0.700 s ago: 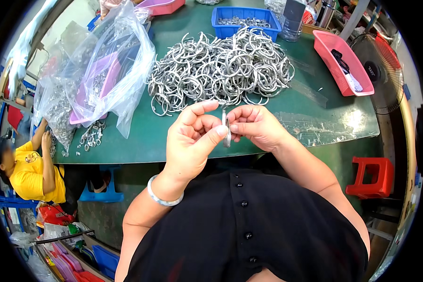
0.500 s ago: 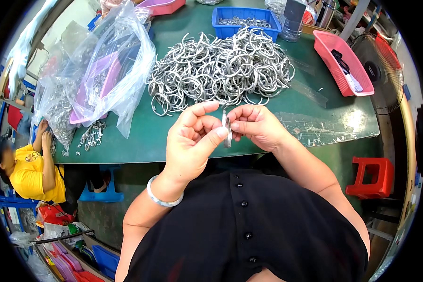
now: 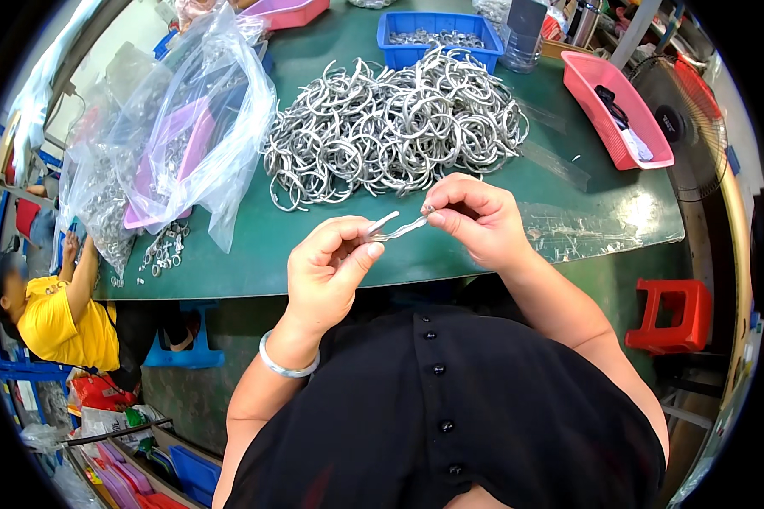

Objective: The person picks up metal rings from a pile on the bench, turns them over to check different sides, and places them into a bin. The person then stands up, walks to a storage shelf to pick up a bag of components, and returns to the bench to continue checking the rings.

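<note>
The left hand (image 3: 327, 267) and right hand (image 3: 481, 225) pinch one silvery metal ring (image 3: 403, 229) between thumb and fingers, above the near edge of the table (image 3: 246, 271), before a pile of rings (image 3: 390, 136). Behind the pile, a blue basket (image 3: 399, 57) holds small metal pieces (image 3: 437, 39); rightward, a pink basket (image 3: 592, 110) contains a black item (image 3: 605, 95) and something white (image 3: 641, 148).
</note>
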Tool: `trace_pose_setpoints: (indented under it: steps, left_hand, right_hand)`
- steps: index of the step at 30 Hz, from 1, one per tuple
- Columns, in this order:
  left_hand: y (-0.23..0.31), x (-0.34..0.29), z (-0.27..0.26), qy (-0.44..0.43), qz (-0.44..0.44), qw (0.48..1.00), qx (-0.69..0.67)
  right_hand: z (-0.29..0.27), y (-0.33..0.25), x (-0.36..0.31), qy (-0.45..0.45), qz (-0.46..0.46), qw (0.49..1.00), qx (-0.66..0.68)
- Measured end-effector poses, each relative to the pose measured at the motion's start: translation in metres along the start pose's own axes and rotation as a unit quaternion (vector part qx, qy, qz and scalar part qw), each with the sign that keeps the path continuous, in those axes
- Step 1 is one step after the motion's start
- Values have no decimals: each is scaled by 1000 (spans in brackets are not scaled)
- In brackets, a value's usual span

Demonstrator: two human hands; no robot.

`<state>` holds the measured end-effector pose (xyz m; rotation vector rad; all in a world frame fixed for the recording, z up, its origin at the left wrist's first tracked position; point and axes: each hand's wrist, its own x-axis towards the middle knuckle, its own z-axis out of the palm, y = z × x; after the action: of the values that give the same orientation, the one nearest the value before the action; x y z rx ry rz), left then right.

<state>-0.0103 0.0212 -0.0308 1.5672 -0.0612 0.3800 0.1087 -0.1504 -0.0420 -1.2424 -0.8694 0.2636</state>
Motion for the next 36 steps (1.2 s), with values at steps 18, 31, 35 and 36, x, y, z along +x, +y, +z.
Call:
trace_pose_setpoints:
  steps: [18, 31, 35, 36]
  left_hand:
    - [-10, -3, -2, 14, -132, 942, -309]
    - [-26, -3, 3, -63, -236, 818, -521]
    - [-26, -2, 6, -65, -250, 838, -481]
    - [-24, -1, 8, -69, -251, 837, -481]
  right_hand:
    - [19, -33, 1, -73, -173, 963, -192]
    - [32, -33, 3, -51, -192, 960, -195]
    - [28, -36, 2, -53, -185, 957, -216]
    - [23, -37, 1, -51, -185, 957, -219]
